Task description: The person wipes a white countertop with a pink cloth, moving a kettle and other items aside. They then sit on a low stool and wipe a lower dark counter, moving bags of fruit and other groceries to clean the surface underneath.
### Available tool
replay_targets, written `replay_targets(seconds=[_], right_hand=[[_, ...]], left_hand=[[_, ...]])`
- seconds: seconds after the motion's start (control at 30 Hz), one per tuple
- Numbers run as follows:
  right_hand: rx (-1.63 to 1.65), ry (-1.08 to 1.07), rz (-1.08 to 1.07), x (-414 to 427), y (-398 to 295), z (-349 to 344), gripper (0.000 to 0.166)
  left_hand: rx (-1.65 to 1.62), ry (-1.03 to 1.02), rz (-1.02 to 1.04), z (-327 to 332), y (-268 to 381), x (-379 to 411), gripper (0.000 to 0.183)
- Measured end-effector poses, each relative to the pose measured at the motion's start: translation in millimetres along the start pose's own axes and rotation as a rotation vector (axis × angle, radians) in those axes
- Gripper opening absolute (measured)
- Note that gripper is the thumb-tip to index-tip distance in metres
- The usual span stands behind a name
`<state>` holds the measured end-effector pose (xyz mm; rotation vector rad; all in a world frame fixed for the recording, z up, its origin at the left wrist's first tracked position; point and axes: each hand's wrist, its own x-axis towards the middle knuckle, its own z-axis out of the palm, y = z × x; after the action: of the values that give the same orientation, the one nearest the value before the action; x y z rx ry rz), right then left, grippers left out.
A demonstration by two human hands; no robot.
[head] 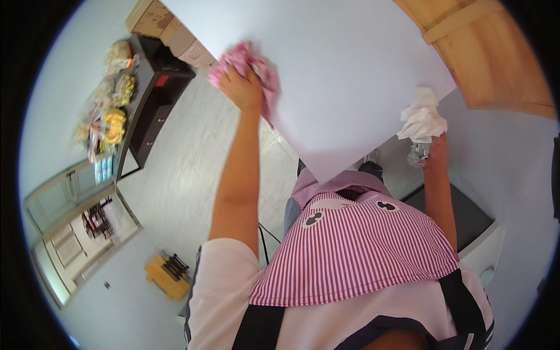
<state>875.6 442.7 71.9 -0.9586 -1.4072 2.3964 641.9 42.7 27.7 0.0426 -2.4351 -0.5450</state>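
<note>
My left hand (241, 87) presses a crumpled pink cloth (238, 57) against the left edge of a smooth white panel or tabletop (341, 78). Part of the cloth hangs over that edge. At the right, beside the panel's other edge, my right hand (436, 151) is closed around crumpled white tissue (422, 118) and a clear plastic item (418, 155), whose exact kind I cannot tell. The panel's corner points at my pink-and-white striped apron (350, 253).
A dark cabinet (151, 109) at the left bears bagged goods and yellow fruit (114, 124). A wooden piece of furniture (503, 57) stands at upper right. Below right is a black-topped low surface (459, 214). A black cable (262, 245) runs near my left arm.
</note>
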Motion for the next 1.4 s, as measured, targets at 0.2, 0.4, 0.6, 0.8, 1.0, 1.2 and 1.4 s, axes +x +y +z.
replay_targets(seconds=[0.2,0.4,0.6,0.8,1.0,1.2,1.4], right_hand=[[-0.003,-0.188,0.135,21,-24,-3,0.027],[0.007,-0.288,0.180,27,-33,-5,0.031],[-0.049,-0.199,0.203,19,-28,-8,0.028],[0.029,-0.146,0.132,5,-9,-14,0.026],[0.022,-0.069,0.176,-10,-1,-22,0.028],[0.052,-0.115,0.151,-4,-12,-11,0.030],[0.022,-0.243,0.146,9,-22,2,0.030]], left_hand=[[-0.125,-0.210,-0.282,-99,110,-159,0.048],[-0.063,-0.260,-0.377,-123,144,-201,0.045],[-0.097,-0.159,-0.503,-73,93,-127,0.041],[-0.561,-0.140,-0.411,-7,-10,-6,0.050],[-0.541,-0.385,-0.920,2,-35,49,0.040],[-0.416,-0.300,-0.626,-55,34,-65,0.042],[-0.253,-0.413,-0.671,-139,120,-183,0.035]])
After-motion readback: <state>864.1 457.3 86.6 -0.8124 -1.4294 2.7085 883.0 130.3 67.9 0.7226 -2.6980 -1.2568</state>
